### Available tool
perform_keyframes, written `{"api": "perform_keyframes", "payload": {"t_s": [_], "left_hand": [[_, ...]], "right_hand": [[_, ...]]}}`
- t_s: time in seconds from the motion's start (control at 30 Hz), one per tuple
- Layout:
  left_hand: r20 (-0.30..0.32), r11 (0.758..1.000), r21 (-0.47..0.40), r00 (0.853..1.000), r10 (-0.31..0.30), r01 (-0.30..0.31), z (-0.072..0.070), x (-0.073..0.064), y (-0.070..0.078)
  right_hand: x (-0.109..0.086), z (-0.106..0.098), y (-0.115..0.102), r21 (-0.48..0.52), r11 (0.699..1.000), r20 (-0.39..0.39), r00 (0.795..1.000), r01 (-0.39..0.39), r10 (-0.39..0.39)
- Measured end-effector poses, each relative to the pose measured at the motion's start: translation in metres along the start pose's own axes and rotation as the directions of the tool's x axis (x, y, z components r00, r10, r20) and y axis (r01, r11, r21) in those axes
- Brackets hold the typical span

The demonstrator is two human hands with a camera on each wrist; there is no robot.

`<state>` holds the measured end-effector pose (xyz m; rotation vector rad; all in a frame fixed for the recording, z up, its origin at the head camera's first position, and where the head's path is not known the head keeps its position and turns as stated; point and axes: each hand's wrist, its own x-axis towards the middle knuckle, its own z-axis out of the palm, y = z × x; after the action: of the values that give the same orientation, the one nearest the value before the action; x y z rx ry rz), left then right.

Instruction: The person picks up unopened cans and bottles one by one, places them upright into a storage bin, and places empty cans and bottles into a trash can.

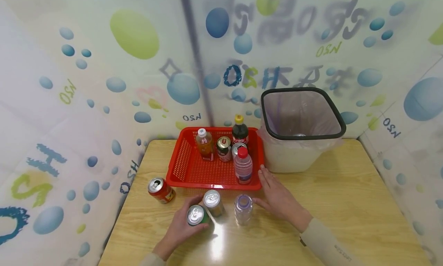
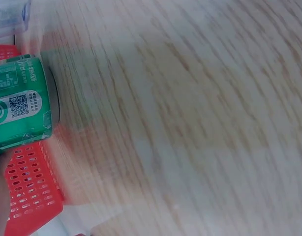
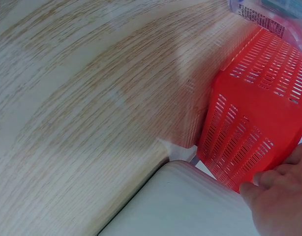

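Note:
In the head view my left hand point(image 1: 181, 223) curls round a green can point(image 1: 196, 215), thumb on its near side. The left wrist view shows the same green can point(image 2: 23, 103) with a printed code on its label. Close by its right side stands a silver-topped can point(image 1: 213, 202). My right hand point(image 1: 280, 198) touches the front right corner of a red plastic basket point(image 1: 207, 184) with its fingers extended. The thumb is beside a clear bottle point(image 1: 243, 210). In the right wrist view the fingertips of my right hand point(image 3: 284, 191) rest at the basket's edge.
Inside the basket stand a tea-coloured bottle point(image 1: 205, 144), a yellow-capped cola bottle point(image 1: 239, 131), a red-capped bottle point(image 1: 243, 168) and two cans. A red can point(image 1: 161, 191) stands left of the basket. A lined waste bin point(image 1: 294, 154) stands behind on the right.

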<state>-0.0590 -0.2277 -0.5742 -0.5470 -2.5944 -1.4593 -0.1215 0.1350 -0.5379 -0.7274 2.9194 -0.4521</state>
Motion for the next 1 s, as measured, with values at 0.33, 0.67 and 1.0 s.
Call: {"api": "perform_keyframes", "payload": {"t_s": [0.33, 0.67, 1.0], "left_hand": [[-0.042, 0.987, 0.089, 0.99, -0.133, 0.136, 0.004, 0.001, 0.007], [-0.113, 0.997, 0.073, 0.994, 0.011, -0.003, 0.005, 0.004, 0.003], [-0.129, 0.995, 0.085, 0.989, 0.069, -0.059, -0.007, 0.014, 0.008]], "right_hand": [[-0.001, 0.0, 0.001, -0.008, 1.0, -0.003, 1.0, -0.002, 0.001], [-0.001, 0.0, 0.001, -0.019, 1.0, -0.012, 1.0, 0.007, -0.007], [-0.001, 0.0, 0.001, -0.012, 1.0, -0.01, 1.0, 0.005, -0.005]]}}
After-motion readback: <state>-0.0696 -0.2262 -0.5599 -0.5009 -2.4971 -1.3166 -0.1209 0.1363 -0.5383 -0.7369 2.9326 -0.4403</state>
